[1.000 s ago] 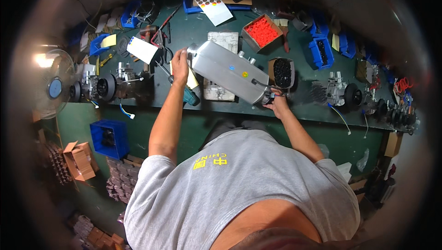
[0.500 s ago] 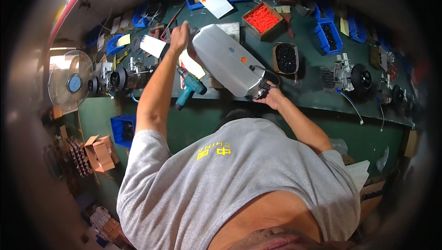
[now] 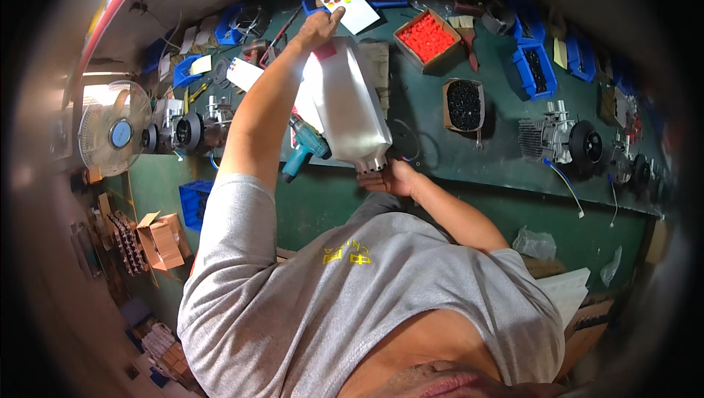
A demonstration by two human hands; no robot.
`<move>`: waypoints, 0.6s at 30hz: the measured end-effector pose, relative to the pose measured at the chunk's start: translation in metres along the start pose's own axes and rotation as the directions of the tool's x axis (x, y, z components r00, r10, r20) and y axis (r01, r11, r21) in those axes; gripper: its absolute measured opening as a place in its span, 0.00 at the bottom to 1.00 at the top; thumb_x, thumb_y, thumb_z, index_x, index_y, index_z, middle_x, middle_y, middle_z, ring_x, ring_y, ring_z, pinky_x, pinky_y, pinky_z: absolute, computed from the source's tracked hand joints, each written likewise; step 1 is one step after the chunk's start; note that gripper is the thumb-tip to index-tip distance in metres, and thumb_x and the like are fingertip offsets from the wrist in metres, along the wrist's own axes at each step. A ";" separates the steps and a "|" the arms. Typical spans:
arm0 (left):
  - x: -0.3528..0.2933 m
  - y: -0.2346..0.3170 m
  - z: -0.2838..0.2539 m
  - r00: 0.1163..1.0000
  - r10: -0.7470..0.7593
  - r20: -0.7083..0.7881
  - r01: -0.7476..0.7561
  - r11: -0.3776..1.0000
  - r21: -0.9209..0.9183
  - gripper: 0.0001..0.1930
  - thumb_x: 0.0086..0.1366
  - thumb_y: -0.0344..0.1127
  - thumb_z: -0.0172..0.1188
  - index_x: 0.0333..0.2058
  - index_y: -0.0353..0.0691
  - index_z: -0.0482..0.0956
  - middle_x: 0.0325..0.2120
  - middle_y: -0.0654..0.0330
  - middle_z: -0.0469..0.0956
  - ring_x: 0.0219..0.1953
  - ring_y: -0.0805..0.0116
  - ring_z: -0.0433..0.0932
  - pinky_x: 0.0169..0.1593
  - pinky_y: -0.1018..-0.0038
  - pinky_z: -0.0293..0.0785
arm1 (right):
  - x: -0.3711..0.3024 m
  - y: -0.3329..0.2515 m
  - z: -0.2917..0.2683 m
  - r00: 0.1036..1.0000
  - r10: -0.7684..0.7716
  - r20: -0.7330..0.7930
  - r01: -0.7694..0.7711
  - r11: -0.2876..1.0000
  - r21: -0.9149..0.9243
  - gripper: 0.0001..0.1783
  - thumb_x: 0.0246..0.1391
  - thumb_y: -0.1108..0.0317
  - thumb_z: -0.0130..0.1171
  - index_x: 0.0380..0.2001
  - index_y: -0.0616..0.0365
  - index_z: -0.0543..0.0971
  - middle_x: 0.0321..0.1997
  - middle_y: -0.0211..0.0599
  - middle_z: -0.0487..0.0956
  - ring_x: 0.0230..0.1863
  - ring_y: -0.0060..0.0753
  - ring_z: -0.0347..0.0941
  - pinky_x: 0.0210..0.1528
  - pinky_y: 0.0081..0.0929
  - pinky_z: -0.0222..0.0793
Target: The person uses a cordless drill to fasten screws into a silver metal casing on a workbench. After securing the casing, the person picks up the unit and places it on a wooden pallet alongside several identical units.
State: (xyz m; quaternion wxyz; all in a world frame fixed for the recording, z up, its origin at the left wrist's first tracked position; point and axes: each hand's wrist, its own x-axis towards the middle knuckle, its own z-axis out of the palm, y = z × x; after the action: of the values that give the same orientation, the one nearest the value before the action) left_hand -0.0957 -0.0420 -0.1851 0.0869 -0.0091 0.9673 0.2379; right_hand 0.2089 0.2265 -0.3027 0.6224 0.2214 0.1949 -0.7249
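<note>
A long silver metal housing lies slantwise between my hands over the workbench, its narrower, notched end toward me. Red shows on its far end. My left hand is closed at that far end, partly hidden behind its own wrist, beside a sheet of round stickers. Beneath the near end, my right hand supports the housing with its fingers curled under the rim. A teal cordless drill lies just left of the housing. Under the far right side is a pale block.
A carton of red caps and a box of small black parts stand to the right. Farther right are blue bins and a motor-like metal assembly. At left are similar assemblies and a fan.
The housing has turned and rolled, so its face with the orange and blue dots no longer shows. My left hand moved right and farther away; my right hand shifted left and slightly nearer.
</note>
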 end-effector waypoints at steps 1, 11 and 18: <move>0.000 -0.020 0.017 0.999 0.016 -0.038 -0.016 1.000 -0.015 0.41 0.72 0.68 0.39 0.37 0.28 0.83 0.36 0.34 0.81 0.46 0.37 0.80 0.54 0.52 0.73 | 0.009 0.004 -0.006 1.000 0.015 0.007 -0.015 1.000 -0.025 0.38 0.72 0.42 0.24 0.59 0.64 0.71 0.52 0.54 0.80 0.53 0.50 0.80 0.54 0.41 0.78; 0.019 -0.008 0.037 0.995 -0.001 0.102 -0.007 0.997 0.078 0.34 0.71 0.61 0.49 0.41 0.28 0.84 0.40 0.36 0.82 0.48 0.38 0.80 0.54 0.55 0.74 | 0.008 0.003 -0.024 0.992 -0.117 -0.042 0.119 0.992 0.052 0.33 0.72 0.44 0.32 0.67 0.56 0.63 0.60 0.50 0.74 0.53 0.52 0.79 0.57 0.51 0.77; 0.003 0.001 0.000 0.985 -0.159 0.068 0.158 0.987 0.008 0.32 0.71 0.60 0.51 0.37 0.30 0.86 0.37 0.41 0.84 0.45 0.48 0.84 0.51 0.60 0.76 | 0.006 0.008 -0.020 0.960 -0.238 -0.149 0.264 0.946 0.188 0.28 0.72 0.47 0.33 0.65 0.50 0.66 0.65 0.43 0.72 0.63 0.53 0.71 0.57 0.68 0.73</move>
State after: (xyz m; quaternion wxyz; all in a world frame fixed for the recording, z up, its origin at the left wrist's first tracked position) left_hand -0.0990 -0.0413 -0.1847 0.1389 -0.0777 0.9603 0.2292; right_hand 0.2177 0.2313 -0.3225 0.4853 0.3027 0.1838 -0.7994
